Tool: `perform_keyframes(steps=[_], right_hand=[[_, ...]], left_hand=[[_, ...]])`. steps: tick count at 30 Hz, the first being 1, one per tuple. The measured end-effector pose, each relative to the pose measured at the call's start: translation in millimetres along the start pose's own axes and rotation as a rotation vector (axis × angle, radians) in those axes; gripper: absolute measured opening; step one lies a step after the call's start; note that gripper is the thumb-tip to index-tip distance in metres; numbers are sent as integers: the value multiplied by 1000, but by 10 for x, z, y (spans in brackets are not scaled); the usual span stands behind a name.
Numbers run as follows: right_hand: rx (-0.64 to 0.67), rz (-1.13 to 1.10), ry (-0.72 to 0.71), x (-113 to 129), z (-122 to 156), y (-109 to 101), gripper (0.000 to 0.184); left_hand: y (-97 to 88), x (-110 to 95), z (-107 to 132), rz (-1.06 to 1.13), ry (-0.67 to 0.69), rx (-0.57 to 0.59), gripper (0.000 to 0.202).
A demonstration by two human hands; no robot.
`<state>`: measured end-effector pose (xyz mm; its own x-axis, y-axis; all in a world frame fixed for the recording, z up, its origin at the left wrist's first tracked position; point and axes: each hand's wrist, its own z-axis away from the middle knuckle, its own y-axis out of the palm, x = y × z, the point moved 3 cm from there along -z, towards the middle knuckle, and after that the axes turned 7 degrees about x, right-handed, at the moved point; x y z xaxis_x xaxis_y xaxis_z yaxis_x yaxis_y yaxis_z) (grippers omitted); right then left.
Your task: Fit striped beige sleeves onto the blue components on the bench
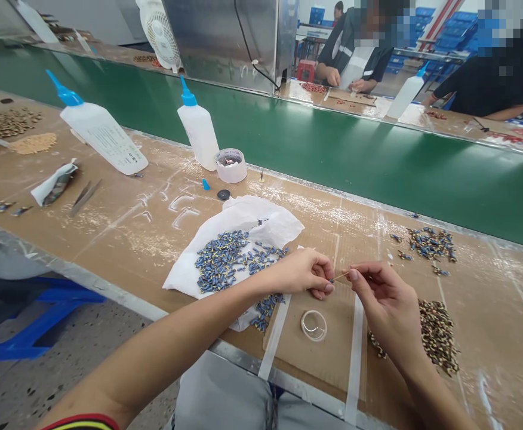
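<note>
My left hand (304, 272) is closed in a pinch on a small blue piece (332, 280), mostly hidden by the fingertips. Between finger and thumb my right hand (387, 298) grips a thin wooden stick (342, 276), whose tip reaches the blue piece. Below the hands, a small round clear dish (314, 326) sits on a taped cardboard sheet (319, 364). Left of my left hand, many small blue-and-yellow pieces (219, 260) lie on a white cloth or paper (283, 221). By my right wrist is a heap of small brown-and-cream pieces (436, 337).
A pile of blue-and-brown pieces (431, 243) lies at the right. Two blue-capped bottles (102, 137) and a tape roll (231, 167) stand along the green belt (288, 137). Tweezers (85, 197) lie at the left. Across the belt, people (355, 60) sit at a bench.
</note>
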<state>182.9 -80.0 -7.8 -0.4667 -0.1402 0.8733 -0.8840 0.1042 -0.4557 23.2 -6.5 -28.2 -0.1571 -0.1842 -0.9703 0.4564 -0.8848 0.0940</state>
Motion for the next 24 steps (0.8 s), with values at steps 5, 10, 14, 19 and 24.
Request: perform_keyframes(steps=[5,10,14,19,24], right_hand=[[4,54,-45,45,-9,-9,9],[9,112,-66,93,-21,-11,8],[19,94,-93,112,-26,-4,6],[26,118,-114,138,-19,-3,5],[18,91,-100,142,-15,-9,5]], left_hand=[[2,-13,7,-30,4,-10,15],[6,-24,18,-17,10,0,15],[-7,-16,17,-58,31,6,16],[-6,-34,19,-94,49,26,15],[0,-58,30,-117,54,35,15]])
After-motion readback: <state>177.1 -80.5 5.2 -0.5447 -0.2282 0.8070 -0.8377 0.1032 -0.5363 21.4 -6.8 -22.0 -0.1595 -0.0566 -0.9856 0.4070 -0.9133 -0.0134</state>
